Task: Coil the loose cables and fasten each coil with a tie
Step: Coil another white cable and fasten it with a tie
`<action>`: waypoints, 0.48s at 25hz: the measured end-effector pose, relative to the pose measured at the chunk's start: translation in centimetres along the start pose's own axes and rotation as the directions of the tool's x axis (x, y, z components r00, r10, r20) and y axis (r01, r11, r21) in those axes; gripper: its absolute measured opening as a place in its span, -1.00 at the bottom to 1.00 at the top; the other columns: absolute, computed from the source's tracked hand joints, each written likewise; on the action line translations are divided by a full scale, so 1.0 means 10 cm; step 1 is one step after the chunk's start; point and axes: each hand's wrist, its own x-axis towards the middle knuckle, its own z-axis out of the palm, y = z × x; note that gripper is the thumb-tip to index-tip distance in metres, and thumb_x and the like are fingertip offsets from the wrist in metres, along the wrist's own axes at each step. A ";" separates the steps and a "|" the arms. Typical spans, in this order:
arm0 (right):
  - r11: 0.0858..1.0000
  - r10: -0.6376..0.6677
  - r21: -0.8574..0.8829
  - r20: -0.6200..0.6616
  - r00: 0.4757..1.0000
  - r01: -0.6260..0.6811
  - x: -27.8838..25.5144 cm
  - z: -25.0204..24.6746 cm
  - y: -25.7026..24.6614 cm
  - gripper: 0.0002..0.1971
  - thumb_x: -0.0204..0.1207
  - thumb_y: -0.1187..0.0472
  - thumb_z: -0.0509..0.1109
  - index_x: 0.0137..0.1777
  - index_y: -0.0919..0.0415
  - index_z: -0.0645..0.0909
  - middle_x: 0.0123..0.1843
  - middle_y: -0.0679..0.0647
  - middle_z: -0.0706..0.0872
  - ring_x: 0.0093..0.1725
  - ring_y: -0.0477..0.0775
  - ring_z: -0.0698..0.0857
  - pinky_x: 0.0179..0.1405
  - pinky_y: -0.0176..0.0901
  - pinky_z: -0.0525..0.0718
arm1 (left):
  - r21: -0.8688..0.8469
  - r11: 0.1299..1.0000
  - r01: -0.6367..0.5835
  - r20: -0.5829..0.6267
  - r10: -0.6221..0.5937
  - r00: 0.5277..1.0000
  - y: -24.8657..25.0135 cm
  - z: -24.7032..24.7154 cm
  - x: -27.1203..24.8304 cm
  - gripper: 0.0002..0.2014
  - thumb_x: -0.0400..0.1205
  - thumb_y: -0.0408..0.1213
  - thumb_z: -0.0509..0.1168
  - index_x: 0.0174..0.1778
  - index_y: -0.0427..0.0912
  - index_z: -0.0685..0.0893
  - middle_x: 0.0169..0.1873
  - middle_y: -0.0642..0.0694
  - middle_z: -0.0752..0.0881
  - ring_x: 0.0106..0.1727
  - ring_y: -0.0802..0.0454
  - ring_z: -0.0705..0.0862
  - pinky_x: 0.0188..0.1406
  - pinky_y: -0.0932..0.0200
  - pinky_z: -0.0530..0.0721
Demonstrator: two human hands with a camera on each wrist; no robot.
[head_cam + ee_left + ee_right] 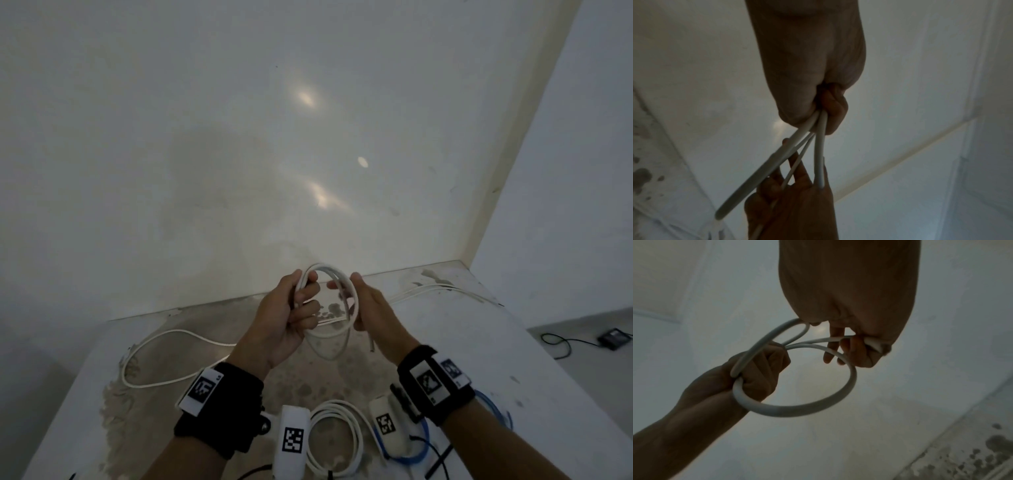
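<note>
smooth round white cable coil (337, 284), both hands gripping

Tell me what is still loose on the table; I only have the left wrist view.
Observer: A long white round cable lies uncoiled on the left side of the white table.
Operator: Any coils finished?
Observer: One white cable coil lies at the near edge; I cannot make out a tie on it.
Operator: And the one in hand?
Observer: The white cable loop, gripped by the left hand and the right hand, is held up clear of the table, and what looks like its free end dangles below the right hand.
</note>
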 end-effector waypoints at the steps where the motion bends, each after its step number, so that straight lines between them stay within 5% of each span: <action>1: 0.996 0.073 0.056 0.034 0.997 -0.075 -0.05 0.02 0.02 -0.42 0.73 -0.26 -0.08 0.10 -0.07 0.77 -0.17 -0.01 0.72 -0.34 -0.09 0.50 -0.38 -0.24 0.38 | 0.006 1.000 0.001 -0.006 -0.001 1.000 0.00 -0.01 0.00 -0.73 0.72 -0.15 0.04 -0.15 -0.19 0.55 -0.57 0.06 0.29 -0.72 0.25 0.20 -0.76 0.37 0.12; 4: 0.999 -0.011 0.046 0.055 0.998 0.008 -0.09 0.02 0.07 -0.47 0.71 -0.25 0.03 0.15 0.05 0.73 -0.12 0.06 0.77 -0.24 -0.05 0.58 -0.27 -0.20 0.45 | 0.044 0.999 0.005 -0.022 -0.004 1.000 0.00 -0.07 -0.01 -0.78 0.68 -0.16 0.06 -0.14 -0.18 0.53 -0.57 0.06 0.29 -0.72 0.23 0.19 -0.78 0.36 0.14; 7: 0.950 -0.263 -0.170 0.014 0.965 0.262 -0.07 -0.04 0.19 -0.78 0.75 0.13 0.21 0.24 0.07 0.66 -0.20 0.07 0.71 -0.25 -0.10 0.61 -0.24 -0.25 0.52 | 0.126 0.991 0.043 -0.029 -0.040 0.999 0.03 -0.15 -0.04 -0.81 0.60 -0.20 0.05 -0.16 -0.20 0.51 -0.54 0.02 0.33 -0.65 0.13 0.35 -0.64 0.27 0.43; 10: 0.938 -0.268 -0.196 0.115 0.957 0.286 -0.03 -0.14 0.23 -0.65 0.79 0.24 0.11 0.43 -0.09 0.54 -0.17 0.13 0.71 -0.25 0.00 0.66 -0.28 -0.23 0.61 | 0.313 0.934 0.174 -0.041 -0.170 0.985 0.11 -0.18 -0.08 -0.64 0.67 -0.12 -0.03 -0.10 -0.29 0.57 -0.50 -0.08 0.46 -0.48 -0.06 0.58 -0.22 0.03 0.68; 12: 0.877 -0.343 -0.284 0.194 0.919 0.387 -0.02 -0.17 0.25 -0.59 0.78 0.27 0.10 0.50 -0.16 0.50 -0.02 0.17 0.69 -0.09 0.07 0.67 -0.06 -0.17 0.63 | 0.436 0.865 0.248 -0.088 -0.233 0.969 0.14 -0.14 -0.07 -0.49 0.77 0.00 -0.07 -0.01 -0.33 0.65 -0.52 -0.08 0.45 -0.52 -0.02 0.55 -0.32 0.08 0.67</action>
